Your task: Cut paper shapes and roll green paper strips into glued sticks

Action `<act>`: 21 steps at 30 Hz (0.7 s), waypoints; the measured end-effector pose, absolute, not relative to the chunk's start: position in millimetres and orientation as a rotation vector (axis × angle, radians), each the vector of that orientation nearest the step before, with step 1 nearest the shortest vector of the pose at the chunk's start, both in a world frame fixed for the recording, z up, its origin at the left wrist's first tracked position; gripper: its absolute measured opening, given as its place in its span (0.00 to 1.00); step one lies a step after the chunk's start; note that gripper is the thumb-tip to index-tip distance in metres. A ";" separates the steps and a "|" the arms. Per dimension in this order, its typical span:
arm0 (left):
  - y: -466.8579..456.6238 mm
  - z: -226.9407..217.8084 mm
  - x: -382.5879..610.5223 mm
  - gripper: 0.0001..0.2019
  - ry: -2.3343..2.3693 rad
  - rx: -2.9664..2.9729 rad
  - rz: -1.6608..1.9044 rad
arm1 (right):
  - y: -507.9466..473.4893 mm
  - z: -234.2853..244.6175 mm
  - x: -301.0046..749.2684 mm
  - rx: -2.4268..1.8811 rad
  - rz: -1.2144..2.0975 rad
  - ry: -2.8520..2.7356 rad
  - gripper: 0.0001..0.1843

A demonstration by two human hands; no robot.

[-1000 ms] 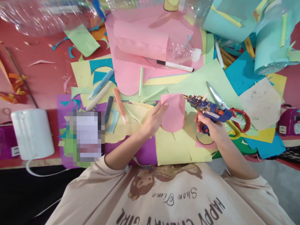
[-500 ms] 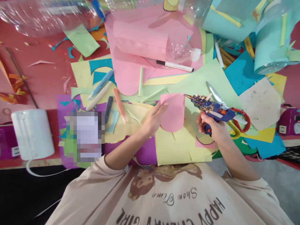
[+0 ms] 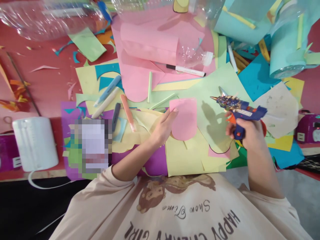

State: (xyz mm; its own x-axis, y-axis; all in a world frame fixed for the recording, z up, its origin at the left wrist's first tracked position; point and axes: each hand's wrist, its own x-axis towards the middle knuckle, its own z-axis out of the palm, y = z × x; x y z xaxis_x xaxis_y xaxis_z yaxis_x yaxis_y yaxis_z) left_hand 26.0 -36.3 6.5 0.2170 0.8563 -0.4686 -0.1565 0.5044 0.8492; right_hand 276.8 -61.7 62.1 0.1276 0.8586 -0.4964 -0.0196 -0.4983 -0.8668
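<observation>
My left hand (image 3: 165,126) pinches the left edge of a pink paper piece (image 3: 184,119), straight along its top and rounded at the bottom. In my right hand (image 3: 246,131) is a blue glue gun (image 3: 246,111), its crusted nozzle pointing left and apart from the paper. The gun casts a shadow on a light green sheet (image 3: 210,96). Scissors lie mostly hidden under the gun and my right hand. Beyond the paper, a clear bottle wrapped in pink paper (image 3: 150,41) lies on its side, with a black-and-white marker (image 3: 186,70) in front of it.
Several pens, among them an orange one (image 3: 127,113), lie left of my hand. A white case (image 3: 35,143) stands at the far left beside a pixelated patch. Clear bottles (image 3: 55,20) line the back, and a blue-wrapped bottle (image 3: 286,50) stands at right. Paper scraps cover the red table.
My right hand has drawn the glue gun to the right, away from the pink paper's top corner, and now covers more of the scissors. The left hand keeps nearly the same place.
</observation>
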 end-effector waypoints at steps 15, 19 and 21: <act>-43.2 29.3 18.9 0.22 1.068 0.823 0.604 | -61.0 39.4 426.0 -2.469 -0.033 -1.216 0.20; -49.2 32.2 4.1 0.15 1.171 1.121 0.562 | -61.6 42.7 426.1 -2.290 -0.477 -1.384 0.13; -52.4 31.3 -1.6 0.10 1.248 1.264 0.513 | -61.3 43.1 410.7 -2.155 -0.473 -1.389 0.13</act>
